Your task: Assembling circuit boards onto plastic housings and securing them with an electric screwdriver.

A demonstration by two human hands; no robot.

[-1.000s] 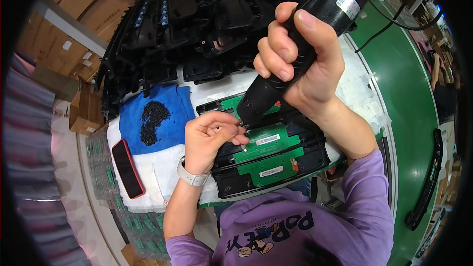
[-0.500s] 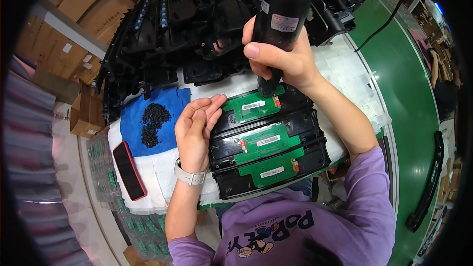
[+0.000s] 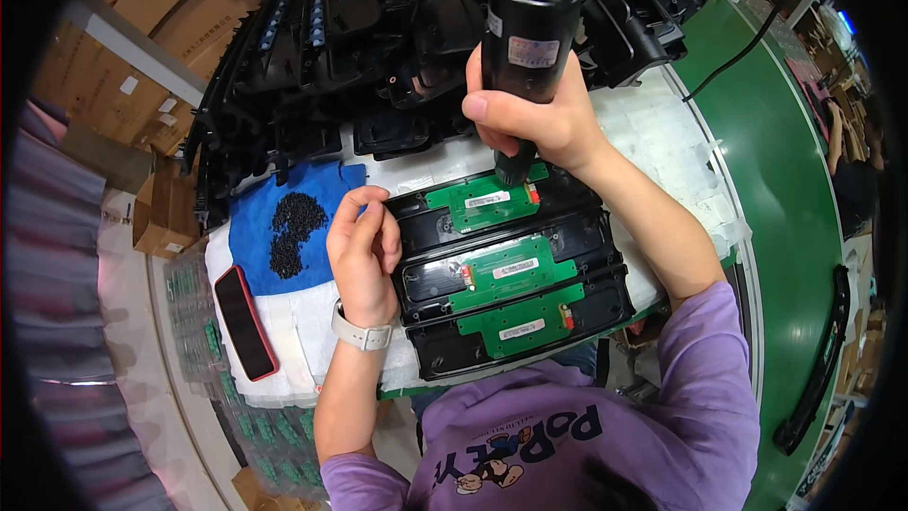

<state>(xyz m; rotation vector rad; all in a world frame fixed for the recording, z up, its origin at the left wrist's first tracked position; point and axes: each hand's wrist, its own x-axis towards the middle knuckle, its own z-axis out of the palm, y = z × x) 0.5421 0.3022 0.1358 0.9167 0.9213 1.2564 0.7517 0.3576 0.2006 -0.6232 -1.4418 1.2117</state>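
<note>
My right hand (image 3: 553, 118) is wrapped around a black electric screwdriver (image 3: 532, 33), held upright. Its tip meets the upper edge of a green circuit board (image 3: 487, 211) in the farthest black plastic panel (image 3: 566, 191). Two more panels lie nearer me, carrying a middle circuit board (image 3: 515, 270) and a near circuit board (image 3: 515, 329). My left hand (image 3: 364, 251) is closed beside the left end of the farthest panel, fingers curled with the thumb against them. Whatever lies between those fingers is too small or hidden to name.
Small black screws (image 3: 298, 227) are heaped on a blue cloth (image 3: 251, 265) at the left, with a red-edged phone (image 3: 246, 324) nearer me. Black plastic housings (image 3: 378, 57) are piled along the back. A cable (image 3: 742, 52) hangs over the green surface (image 3: 785, 227) at right.
My left hand has drawn back leftward from the far circuit board, its fingers now more curled. The screwdriver's upper body has tilted slightly left, while its tip remains at the board.
</note>
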